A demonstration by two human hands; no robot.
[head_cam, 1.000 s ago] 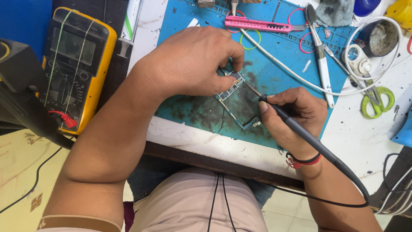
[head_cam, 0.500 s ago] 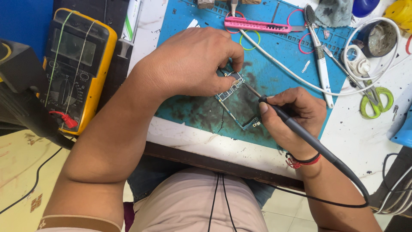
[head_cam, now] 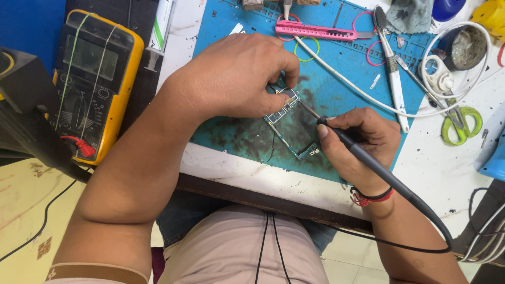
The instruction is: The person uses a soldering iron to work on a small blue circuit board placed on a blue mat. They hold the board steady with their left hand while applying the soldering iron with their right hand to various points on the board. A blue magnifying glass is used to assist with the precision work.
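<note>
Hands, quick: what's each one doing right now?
Left hand: closed, pinching the circuit board.
Right hand: closed, holding the soldering iron.

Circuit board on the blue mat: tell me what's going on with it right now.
A person is working on a small circuit board lying on a stained blue mat. The left hand pins the board's upper end with its fingertips. The right hand holds a black soldering iron like a pen, its tip against the board near the left fingers. A yellow multimeter, pink cutter and green scissors lie unused nearby.
</note>
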